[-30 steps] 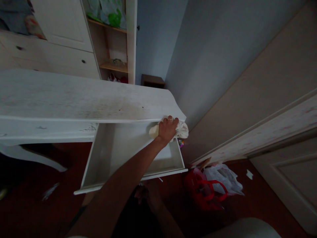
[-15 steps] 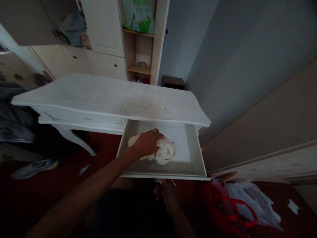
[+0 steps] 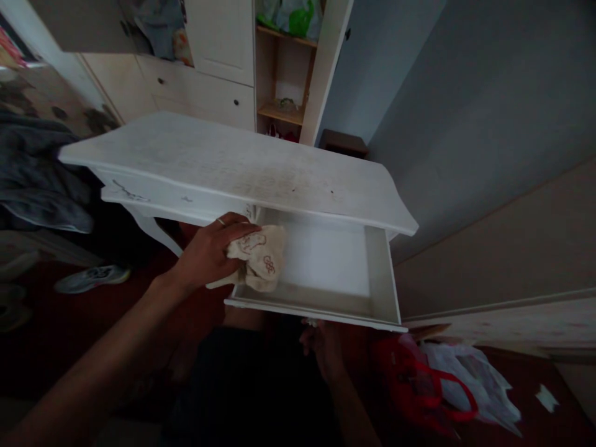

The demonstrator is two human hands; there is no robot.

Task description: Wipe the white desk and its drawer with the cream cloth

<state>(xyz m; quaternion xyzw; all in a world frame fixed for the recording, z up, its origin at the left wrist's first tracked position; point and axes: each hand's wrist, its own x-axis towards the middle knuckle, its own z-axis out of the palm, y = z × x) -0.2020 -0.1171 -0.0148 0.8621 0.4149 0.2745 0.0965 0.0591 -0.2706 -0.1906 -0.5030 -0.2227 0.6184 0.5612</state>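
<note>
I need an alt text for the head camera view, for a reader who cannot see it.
The left hand presses a crumpled cream cloth against the left inner side of an open white drawer of a white table. The right hand hangs below the drawer front, in shadow. A red bag lies on the floor.

Pretty dim room overall. Grey-blue wall [image 3: 465,93] on the right, dark red floor [image 3: 512,385] below. A tall cream wardrobe [image 3: 218,43] stands at the back with an open wooden shelf [image 3: 282,115] section holding green bags [image 3: 291,15]. Small dark brown stand [image 3: 343,143] sits in the corner. Pale door panel [image 3: 512,248] leans along the right wall, red and white plastic bags [image 3: 442,385] at its foot. Grey clothes [image 3: 37,180] piled left, a sneaker [image 3: 90,277] on the floor.
</note>
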